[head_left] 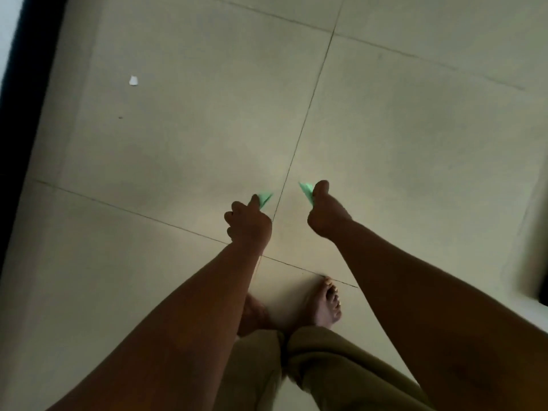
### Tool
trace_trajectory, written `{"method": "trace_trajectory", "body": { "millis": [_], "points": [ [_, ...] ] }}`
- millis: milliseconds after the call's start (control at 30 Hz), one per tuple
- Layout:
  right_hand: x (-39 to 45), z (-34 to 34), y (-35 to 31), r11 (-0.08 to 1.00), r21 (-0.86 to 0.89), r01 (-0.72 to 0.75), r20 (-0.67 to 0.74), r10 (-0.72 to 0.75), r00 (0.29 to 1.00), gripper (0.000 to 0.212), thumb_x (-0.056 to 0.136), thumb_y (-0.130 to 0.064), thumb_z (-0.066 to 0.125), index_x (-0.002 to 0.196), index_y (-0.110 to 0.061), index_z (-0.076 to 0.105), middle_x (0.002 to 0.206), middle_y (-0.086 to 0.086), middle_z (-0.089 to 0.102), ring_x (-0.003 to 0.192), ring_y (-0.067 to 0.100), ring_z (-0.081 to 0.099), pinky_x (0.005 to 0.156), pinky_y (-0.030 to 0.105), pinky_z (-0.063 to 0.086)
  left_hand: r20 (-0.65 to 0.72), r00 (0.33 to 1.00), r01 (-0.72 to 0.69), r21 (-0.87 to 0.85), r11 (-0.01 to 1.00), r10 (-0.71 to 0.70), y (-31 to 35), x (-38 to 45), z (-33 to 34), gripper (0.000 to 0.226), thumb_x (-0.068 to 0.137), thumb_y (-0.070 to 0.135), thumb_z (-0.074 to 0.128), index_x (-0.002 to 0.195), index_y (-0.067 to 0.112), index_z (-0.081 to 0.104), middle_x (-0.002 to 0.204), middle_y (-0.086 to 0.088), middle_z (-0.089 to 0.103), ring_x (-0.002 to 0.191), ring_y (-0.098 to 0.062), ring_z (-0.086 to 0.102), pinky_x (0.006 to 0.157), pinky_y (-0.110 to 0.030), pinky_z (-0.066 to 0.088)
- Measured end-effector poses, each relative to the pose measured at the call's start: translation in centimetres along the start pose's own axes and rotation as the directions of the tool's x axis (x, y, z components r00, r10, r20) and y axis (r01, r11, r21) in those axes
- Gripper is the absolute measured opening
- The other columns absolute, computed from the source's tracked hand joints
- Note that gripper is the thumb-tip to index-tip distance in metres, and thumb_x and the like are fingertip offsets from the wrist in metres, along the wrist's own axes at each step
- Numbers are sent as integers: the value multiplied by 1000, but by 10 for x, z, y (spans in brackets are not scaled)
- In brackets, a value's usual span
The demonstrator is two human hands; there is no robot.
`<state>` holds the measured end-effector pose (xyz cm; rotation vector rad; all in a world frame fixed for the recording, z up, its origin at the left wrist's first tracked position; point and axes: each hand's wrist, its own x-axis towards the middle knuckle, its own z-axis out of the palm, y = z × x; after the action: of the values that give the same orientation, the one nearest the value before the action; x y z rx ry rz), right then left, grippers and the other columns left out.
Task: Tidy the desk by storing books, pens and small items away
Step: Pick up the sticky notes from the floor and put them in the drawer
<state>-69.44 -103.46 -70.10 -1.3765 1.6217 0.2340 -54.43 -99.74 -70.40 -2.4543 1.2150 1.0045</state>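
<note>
Head view, mid-frame: my left hand [249,222] pinches one green paper piece [264,198], my right hand [324,213] pinches another green piece [307,191]. White scrap [133,80] lies on tiled floor [385,129], upper left

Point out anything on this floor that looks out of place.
A small white scrap lies alone on the tiled floor, far left, near the dark edge: it looks like stray litter. A tiny dark speck sits just below it. The left hand and right hand each pinch a green piece.
</note>
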Motion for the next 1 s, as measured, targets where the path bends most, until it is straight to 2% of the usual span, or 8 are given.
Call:
{"method": "trace_trajectory", "body": {
  "millis": [67,100,200,300,500,767,900,1000],
  "points": [
    [-28,4,-13,982,-176,74,68,-63,996,67,81,2,41,142,-11,17,137,19,41,116,38,48,89,43,44,-44,985,-150,255,955,167,-17,-30,-22,57,93,14,39,148,28,28,134,-14,36,118,-34,37,96,-41,34],
    [-40,5,-19,949,-295,113,95,-88,992,70,84,0,40,147,-12,11,149,18,28,129,38,37,100,46,38,-53,958,-246,354,902,282,-25,-42,-31,60,92,17,39,149,28,22,143,-14,31,126,-35,32,103,-42,27],
    [-85,0,-50,795,-555,244,185,-168,968,66,91,-7,34,150,-12,4,157,17,8,142,38,16,113,46,23,48,872,-456,444,771,488,-53,-81,-71,65,95,17,36,153,25,7,160,-13,-1,146,-38,-3,117,-46,-4],
    [-129,-10,-87,661,-664,350,248,-247,937,60,95,-9,29,150,-8,4,157,19,8,143,37,13,115,46,19,63,864,-473,442,762,500,-76,-119,-111,65,96,14,34,153,19,2,160,-15,-6,145,-39,-10,116,-47,-11],
    [-212,-24,-173,365,-741,563,449,-354,820,59,97,-10,26,150,-7,-1,158,18,3,145,35,8,116,44,14,82,929,-367,345,864,361,-143,-196,-192,74,95,20,43,152,17,-4,161,-12,-1,147,-34,-4,118,-44,-5],
    [-318,-25,-286,-40,-680,732,677,-417,606,61,97,-9,28,150,-8,-1,159,16,1,145,32,8,117,41,15,-103,992,-62,69,996,69,-232,-324,-255,68,94,10,31,153,16,-2,162,-6,3,148,-29,-2,118,-40,-5],
    [-375,-10,-326,-239,-597,766,777,-413,476,63,97,-8,30,150,-7,-4,159,14,-1,146,30,5,117,39,12,-222,957,173,-76,982,-186,-266,-410,-253,64,92,12,21,153,13,2,161,-8,6,148,-29,0,118,-41,-5],
    [-422,5,-344,-398,-510,762,847,-389,363,63,97,-9,31,150,-6,-3,159,14,0,146,29,6,117,38,13,-213,894,348,-226,910,-394,-281,-471,-235,65,94,11,28,153,13,2,161,-7,5,148,-30,0,118,-41,-4]
  ]
}}
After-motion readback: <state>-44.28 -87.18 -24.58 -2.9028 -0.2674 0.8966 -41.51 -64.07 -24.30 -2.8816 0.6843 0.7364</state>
